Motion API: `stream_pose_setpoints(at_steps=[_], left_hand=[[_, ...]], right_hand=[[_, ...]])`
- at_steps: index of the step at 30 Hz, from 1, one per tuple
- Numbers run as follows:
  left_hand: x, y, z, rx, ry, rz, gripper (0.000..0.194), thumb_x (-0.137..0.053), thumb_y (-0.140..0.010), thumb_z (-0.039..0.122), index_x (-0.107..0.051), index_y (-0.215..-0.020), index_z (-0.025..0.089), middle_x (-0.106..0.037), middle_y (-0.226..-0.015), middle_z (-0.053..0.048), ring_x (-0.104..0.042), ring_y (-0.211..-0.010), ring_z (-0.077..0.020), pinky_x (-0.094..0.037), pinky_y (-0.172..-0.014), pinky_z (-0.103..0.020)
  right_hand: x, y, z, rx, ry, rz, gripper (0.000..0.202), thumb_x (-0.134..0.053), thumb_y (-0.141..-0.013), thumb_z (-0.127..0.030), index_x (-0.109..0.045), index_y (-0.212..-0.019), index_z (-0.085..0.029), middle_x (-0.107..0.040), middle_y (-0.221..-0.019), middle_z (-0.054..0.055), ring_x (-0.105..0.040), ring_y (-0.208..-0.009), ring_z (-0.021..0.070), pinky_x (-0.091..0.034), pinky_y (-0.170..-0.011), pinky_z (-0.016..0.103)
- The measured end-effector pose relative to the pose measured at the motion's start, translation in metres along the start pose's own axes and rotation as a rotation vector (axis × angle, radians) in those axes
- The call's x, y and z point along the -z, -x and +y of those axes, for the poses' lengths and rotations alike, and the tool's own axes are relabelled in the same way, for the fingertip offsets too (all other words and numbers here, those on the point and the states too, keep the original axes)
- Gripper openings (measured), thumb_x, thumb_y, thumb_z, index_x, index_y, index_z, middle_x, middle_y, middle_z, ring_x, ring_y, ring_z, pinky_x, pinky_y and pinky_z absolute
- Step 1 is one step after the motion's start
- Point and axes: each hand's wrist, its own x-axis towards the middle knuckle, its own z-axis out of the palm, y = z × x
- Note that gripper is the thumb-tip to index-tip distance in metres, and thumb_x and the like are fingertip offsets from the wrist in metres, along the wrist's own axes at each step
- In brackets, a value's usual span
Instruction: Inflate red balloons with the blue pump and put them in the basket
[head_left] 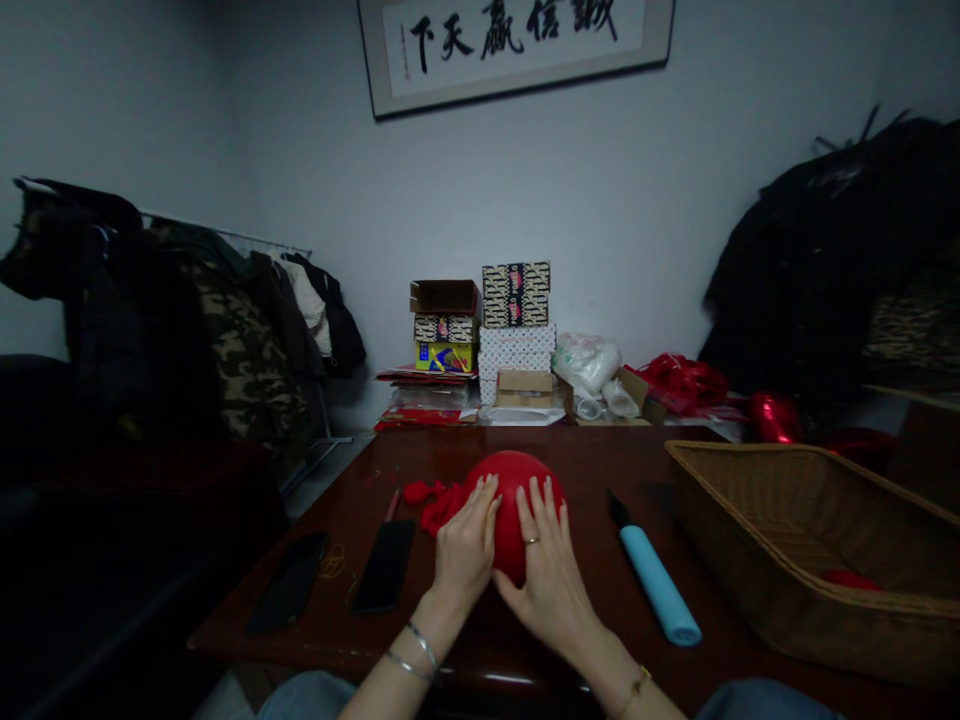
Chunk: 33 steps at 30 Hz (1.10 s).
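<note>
A round, inflated red balloon rests on the dark wooden table, between both hands. My left hand lies against its left side, fingers stretched upward and close together. On the balloon's right side, my right hand presses with spread fingers, a ring on one of them. The balloon's lower part is partly covered by the hands. Several limp red balloons lie in a heap just left of my left hand.
Two dark phones and yellow rubber bands lie left on the table. A light-blue pump is at the right, beside a wicker basket with something red inside. Stacked boxes stand at the back.
</note>
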Motion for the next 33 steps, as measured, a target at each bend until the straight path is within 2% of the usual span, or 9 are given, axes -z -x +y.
stream_pose_setpoints(at_steps=[2, 5, 8, 11, 14, 19, 24, 27, 33], left_hand=[[-0.002, 0.004, 0.005, 0.029, 0.011, -0.032, 0.035, -0.042, -0.091, 0.016, -0.055, -0.124, 0.018, -0.064, -0.116, -0.010, -0.063, -0.102, -0.0201, -0.055, -0.086, -0.032], [-0.003, 0.007, 0.008, -0.018, 0.009, -0.082, 0.035, -0.044, -0.091, 0.018, -0.056, -0.123, 0.018, -0.065, -0.115, -0.009, -0.063, -0.102, -0.0210, -0.055, -0.087, -0.034], [0.000, 0.000, 0.002, -0.103, -0.016, -0.102, 0.036, -0.045, -0.091, 0.019, -0.055, -0.125, 0.019, -0.064, -0.117, -0.009, -0.058, -0.110, -0.0231, -0.052, -0.092, -0.039], [0.004, -0.017, -0.007, -0.165, -0.025, -0.131, 0.038, -0.046, -0.091, 0.020, -0.052, -0.128, 0.019, -0.062, -0.121, -0.009, -0.052, -0.117, -0.0239, -0.050, -0.094, -0.039], [0.006, -0.033, -0.014, -0.265, 0.015, -0.205, 0.041, -0.043, -0.092, 0.019, -0.047, -0.132, 0.019, -0.058, -0.126, -0.008, -0.041, -0.127, -0.0228, -0.043, -0.102, -0.042], [0.000, -0.043, -0.022, -0.337, 0.084, -0.316, 0.040, -0.040, -0.093, 0.021, -0.044, -0.132, 0.018, -0.052, -0.133, -0.009, -0.040, -0.128, -0.0180, -0.039, -0.106, -0.040], [-0.013, -0.034, -0.032, -0.297, 0.058, -0.315, 0.035, -0.038, -0.094, 0.022, -0.051, -0.126, 0.018, -0.061, -0.123, -0.010, -0.050, -0.120, -0.0189, -0.041, -0.103, -0.043], [-0.021, -0.026, -0.038, -0.253, 0.042, -0.344, 0.034, -0.038, -0.094, 0.022, -0.052, -0.124, 0.017, -0.061, -0.122, -0.010, -0.051, -0.119, -0.0188, -0.039, -0.104, -0.044], [-0.037, -0.009, -0.049, -0.143, 0.020, -0.471, 0.034, -0.038, -0.094, 0.021, -0.052, -0.124, 0.018, -0.058, -0.126, -0.009, -0.046, -0.124, -0.0187, -0.033, -0.106, -0.048]], right_hand=[[-0.002, -0.004, 0.001, -0.028, 0.078, 0.025, 0.093, -0.061, -0.071, -0.032, -0.009, -0.145, -0.011, -0.012, -0.152, 0.018, -0.003, -0.138, 0.0350, -0.013, -0.106, 0.062], [-0.004, -0.013, 0.007, -0.103, 0.159, 0.074, 0.087, -0.058, -0.074, -0.033, -0.013, -0.144, -0.011, -0.023, -0.149, 0.018, -0.010, -0.138, 0.0328, -0.012, -0.106, 0.061], [-0.003, -0.021, 0.012, -0.100, 0.130, -0.003, 0.087, -0.057, -0.073, -0.031, -0.011, -0.145, -0.015, -0.031, -0.146, 0.015, -0.017, -0.137, 0.0287, -0.015, -0.107, 0.057], [0.002, -0.030, 0.016, -0.106, 0.017, -0.114, 0.104, -0.064, -0.067, -0.036, 0.002, -0.146, -0.019, -0.025, -0.149, 0.013, -0.020, -0.137, 0.0283, -0.018, -0.107, 0.057], [0.007, -0.039, 0.020, -0.125, -0.147, -0.195, 0.121, -0.071, -0.063, -0.040, 0.019, -0.142, -0.022, -0.019, -0.151, 0.014, -0.019, -0.137, 0.0279, -0.018, -0.107, 0.058], [0.006, -0.048, 0.029, -0.061, -0.357, -0.213, 0.130, -0.074, -0.062, -0.033, 0.032, -0.136, -0.020, -0.017, -0.151, 0.016, -0.016, -0.138, 0.0231, -0.018, -0.110, 0.049], [-0.013, -0.036, 0.039, -0.177, -0.296, -0.209, 0.124, -0.075, -0.063, -0.036, 0.022, -0.141, -0.023, -0.006, -0.153, 0.014, -0.005, -0.139, 0.0253, -0.022, -0.109, 0.048], [-0.025, -0.028, 0.044, -0.218, -0.284, -0.232, 0.118, -0.073, -0.065, -0.040, 0.012, -0.144, -0.020, -0.009, -0.153, 0.015, -0.004, -0.139, 0.0257, -0.023, -0.110, 0.046], [-0.040, -0.019, 0.053, -0.186, -0.290, -0.288, 0.108, -0.071, -0.068, -0.039, 0.000, -0.146, -0.017, -0.015, -0.152, 0.015, -0.007, -0.139, 0.0230, -0.020, -0.111, 0.042]])
